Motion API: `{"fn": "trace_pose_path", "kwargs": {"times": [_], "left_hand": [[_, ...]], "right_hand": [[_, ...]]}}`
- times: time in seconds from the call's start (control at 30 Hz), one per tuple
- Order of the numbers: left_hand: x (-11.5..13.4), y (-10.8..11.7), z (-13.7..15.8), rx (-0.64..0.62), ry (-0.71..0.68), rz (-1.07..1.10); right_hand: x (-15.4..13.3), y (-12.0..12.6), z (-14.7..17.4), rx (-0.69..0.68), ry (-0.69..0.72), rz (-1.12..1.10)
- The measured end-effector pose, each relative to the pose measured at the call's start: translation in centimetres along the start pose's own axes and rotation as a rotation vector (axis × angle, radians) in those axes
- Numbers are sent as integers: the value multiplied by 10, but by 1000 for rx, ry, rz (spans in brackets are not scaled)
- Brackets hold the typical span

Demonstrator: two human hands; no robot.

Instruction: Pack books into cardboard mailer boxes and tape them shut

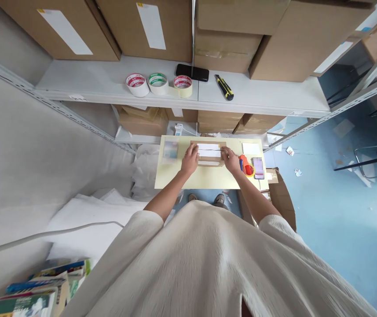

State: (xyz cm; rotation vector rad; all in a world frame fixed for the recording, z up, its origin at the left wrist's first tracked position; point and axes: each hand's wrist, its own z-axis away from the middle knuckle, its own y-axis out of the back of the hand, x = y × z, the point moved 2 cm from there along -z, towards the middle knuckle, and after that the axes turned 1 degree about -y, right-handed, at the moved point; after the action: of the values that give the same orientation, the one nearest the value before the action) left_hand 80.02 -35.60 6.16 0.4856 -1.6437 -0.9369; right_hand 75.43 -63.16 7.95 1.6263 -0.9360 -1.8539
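Observation:
A small brown cardboard box (205, 164) with white labels lies on the pale yellow table, and a dark line runs across its top between my hands. My left hand (191, 158) grips the left side of the box, its fingers bent over the edge. At the right side, my right hand (230, 160) has its fingers closed on the box's edge. Just right of that hand sits an orange-red tape dispenser (247, 165), with a lit phone (258, 168) beside it.
Above the table (175, 178), a grey shelf (105, 79) bears tape rolls (158, 83), a black phone (192, 72), a box cutter (224, 87) and large cartons (148, 31). White wrapping sheets (89, 220) and stacked books (39, 290) are at left. An open carton (282, 198) stands right.

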Motion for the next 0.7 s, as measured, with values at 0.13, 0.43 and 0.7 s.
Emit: {"fn": "trace_pose_path", "kwargs": {"times": [0.13, 0.43, 0.7], "left_hand": [[-1, -6, -10, -14, 12, 108], [8, -23, -35, -52, 12, 160], [19, -16, -41, -79, 34, 88]], "right_hand": [[-3, 3, -4, -2, -35, -34], [5, 15, -10, 24, -111, -42], [6, 15, -16, 35, -138, -41]]}}
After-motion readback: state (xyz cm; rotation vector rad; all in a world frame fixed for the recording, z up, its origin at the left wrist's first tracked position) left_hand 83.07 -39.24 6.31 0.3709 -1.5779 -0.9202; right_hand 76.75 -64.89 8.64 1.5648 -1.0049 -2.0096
